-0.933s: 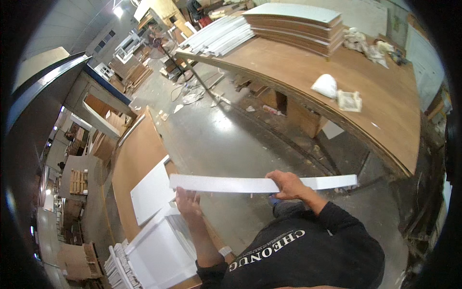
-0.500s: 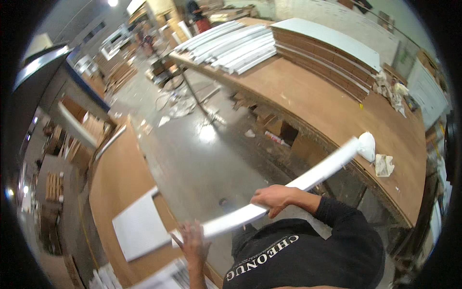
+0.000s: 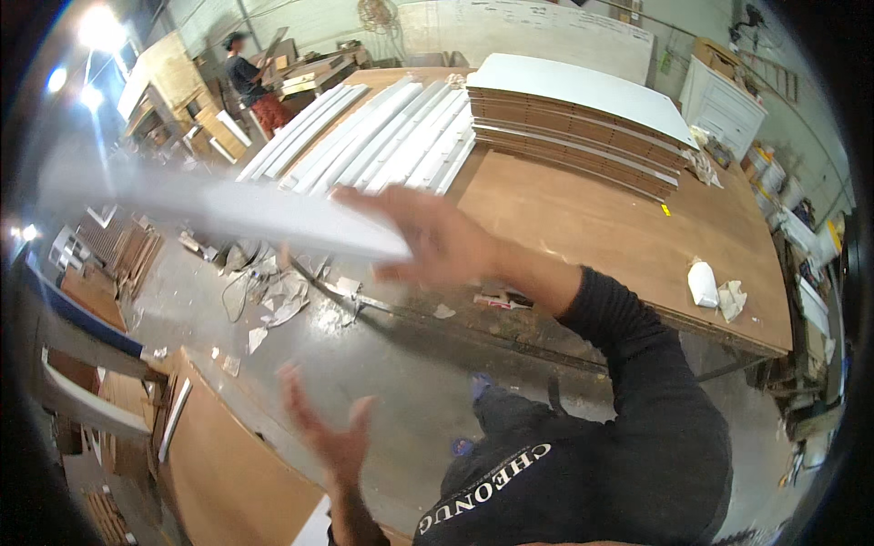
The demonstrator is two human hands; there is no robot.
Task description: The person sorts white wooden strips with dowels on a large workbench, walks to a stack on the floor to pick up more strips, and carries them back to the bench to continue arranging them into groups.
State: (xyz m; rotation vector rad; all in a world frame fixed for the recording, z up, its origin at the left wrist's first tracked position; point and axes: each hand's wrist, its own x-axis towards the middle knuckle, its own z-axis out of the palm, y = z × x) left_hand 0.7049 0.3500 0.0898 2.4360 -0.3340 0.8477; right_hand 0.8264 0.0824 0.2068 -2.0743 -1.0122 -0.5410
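Observation:
A long white board strip (image 3: 273, 214), smeared by motion, stretches from the centre out to the left, raised above the floor. My right hand (image 3: 437, 237) grips its near end, fingers over the top edge and thumb below. Lower down, my left hand (image 3: 332, 432) is off the strip, fingers spread, holding nothing. Beyond the strip, several similar white strips (image 3: 382, 136) lie side by side on the brown worktable (image 3: 546, 218). The strip I hold partly overlaps them in view.
A stack of white-topped panels (image 3: 583, 96) stands on the worktable, with a white bottle (image 3: 702, 284) and crumpled paper (image 3: 731, 300) near its right end. Another brown table (image 3: 218, 455) is at lower left. Scraps (image 3: 282, 296) litter the floor. A person (image 3: 248, 77) stands at far left.
My left hand has let go of the white strip. My right hand has swung the strip up and to the left, and the view has turned toward the worktable's far end.

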